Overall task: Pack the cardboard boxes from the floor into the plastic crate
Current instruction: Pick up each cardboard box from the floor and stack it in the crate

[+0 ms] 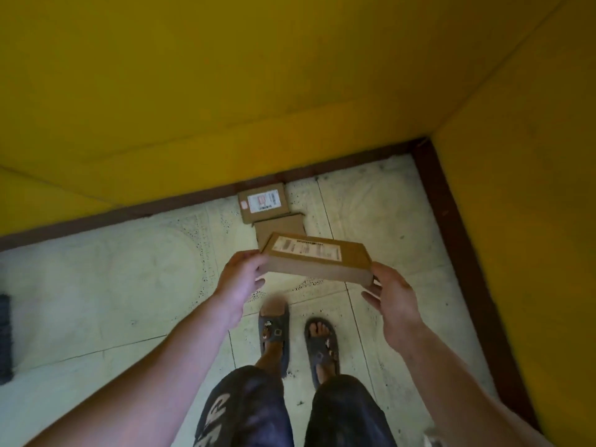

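Observation:
A flat cardboard box (317, 261) with a white label is held in the air above the floor. My left hand (240, 282) grips its left end and my right hand (392, 300) grips its right end. Two more cardboard boxes lie on the floor beyond it: a labelled box (263, 203) against the skirting and a plain box (280, 229) just in front of that, partly hidden behind the held box. A dark ribbed object (4, 337) at the left edge may be the plastic crate; I cannot tell.
Yellow walls (290, 91) meet in a corner at the right, with a dark brown skirting (451, 221) along the pale tiled floor (113, 285). My two feet in grey sandals (274, 337) stand right below the held box.

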Demonstrator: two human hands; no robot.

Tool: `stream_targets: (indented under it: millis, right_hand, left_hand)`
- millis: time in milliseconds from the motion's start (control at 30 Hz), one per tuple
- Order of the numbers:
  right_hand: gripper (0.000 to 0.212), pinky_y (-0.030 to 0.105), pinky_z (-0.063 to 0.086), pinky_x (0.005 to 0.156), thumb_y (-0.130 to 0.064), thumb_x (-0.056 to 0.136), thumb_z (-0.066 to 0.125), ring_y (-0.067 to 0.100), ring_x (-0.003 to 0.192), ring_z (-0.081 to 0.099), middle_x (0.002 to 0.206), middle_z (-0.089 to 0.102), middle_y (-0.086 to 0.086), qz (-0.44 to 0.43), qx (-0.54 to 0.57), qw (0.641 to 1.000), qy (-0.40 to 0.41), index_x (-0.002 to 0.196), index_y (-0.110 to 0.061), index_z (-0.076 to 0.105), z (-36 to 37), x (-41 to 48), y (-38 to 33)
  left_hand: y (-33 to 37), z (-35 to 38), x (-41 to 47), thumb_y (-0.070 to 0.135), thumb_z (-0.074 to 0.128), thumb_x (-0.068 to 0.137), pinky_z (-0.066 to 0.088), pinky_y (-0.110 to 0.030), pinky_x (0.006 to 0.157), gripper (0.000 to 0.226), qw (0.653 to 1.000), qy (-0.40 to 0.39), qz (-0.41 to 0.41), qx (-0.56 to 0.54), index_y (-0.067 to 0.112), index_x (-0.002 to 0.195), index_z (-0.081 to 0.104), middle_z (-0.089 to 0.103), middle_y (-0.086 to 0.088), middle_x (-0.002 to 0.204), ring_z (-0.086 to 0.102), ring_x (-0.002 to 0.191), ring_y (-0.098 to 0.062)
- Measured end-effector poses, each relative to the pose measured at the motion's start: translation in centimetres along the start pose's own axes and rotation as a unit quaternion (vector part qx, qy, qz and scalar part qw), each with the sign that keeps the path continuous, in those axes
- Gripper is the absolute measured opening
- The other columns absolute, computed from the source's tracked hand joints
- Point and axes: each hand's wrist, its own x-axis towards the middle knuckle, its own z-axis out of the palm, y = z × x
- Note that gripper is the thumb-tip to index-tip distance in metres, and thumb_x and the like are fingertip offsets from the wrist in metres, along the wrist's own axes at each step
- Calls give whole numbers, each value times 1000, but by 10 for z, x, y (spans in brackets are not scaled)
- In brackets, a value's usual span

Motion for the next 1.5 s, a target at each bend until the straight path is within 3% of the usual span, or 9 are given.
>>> stream_targets:
  millis: [333,467,533,667,767,867,1000,1200,1500]
  right_hand:
    - [12,32,49,86,-24,98,51,20,102,62,109,65,4,-82,-150,968,-185,104,-22,62,64,-151,-50]
    - [28,33,52,77,-27,95,57,23,96,63,112,64,11,-113,-220,947,-206,118,-13,61,142,-203,-48]
    - [20,32,51,72,-27,95,58,24,95,62,110,63,11,-134,-250,932,-225,111,-17,62,188,-236,-38]
    - [21,39,53,87,-25,96,55,26,101,63,113,64,11,-181,-289,898,-278,113,-17,63,282,-298,8]
    - [22,36,53,80,-26,96,56,23,95,65,108,65,8,-185,-318,878,-306,115,-17,63,347,-342,52]
    - [23,38,53,82,-25,97,55,24,95,65,115,63,9,-162,-348,859,-339,117,-16,61,404,-387,97]
    - [27,38,54,83,-26,97,55,23,96,66,113,65,8,-152,-389,826,-380,119,-13,63,477,-433,145]
    - [26,37,54,84,-27,97,54,20,95,66,110,66,5,-154,-425,798,-400,118,-15,63,593,-469,192]
    - [29,35,53,83,-25,98,52,19,95,65,114,63,9,-119,-413,799,-420,124,-14,58,820,-502,262]
  left_hand:
    - [-13,-128,-178,27,52,98,47,-36,96,31,964,146,39,-217,12,125,54,63,-10,121,60,111,-23]
    - [-40,-197,-228,19,51,99,43,-36,92,28,925,203,57,-317,6,123,53,58,-14,123,58,111,-26]
    - [-61,-238,-247,16,51,98,43,-36,94,31,903,234,64,-356,3,127,52,58,-16,126,58,115,-29]
    - [-114,-327,-279,15,51,98,43,-42,102,15,862,282,93,-410,10,111,58,61,-16,122,53,124,-35]
    - [-156,-394,-305,14,51,98,46,-39,92,23,829,327,94,-443,5,118,58,61,-3,98,57,110,-30]
    - [-196,-455,-330,11,47,99,48,-38,88,25,817,359,79,-444,2,121,57,61,-14,113,59,104,-29]
    - [-241,-533,-346,19,50,98,49,-36,85,21,785,388,48,-480,7,112,60,64,-14,110,62,93,-24]
    - [-273,-641,-337,23,51,98,50,-39,92,23,770,400,28,-496,9,114,59,63,-12,111,63,102,-26]
    - [-290,-871,-281,22,51,98,51,-39,92,23,768,418,-10,-485,9,116,58,63,-14,113,64,102,-26]
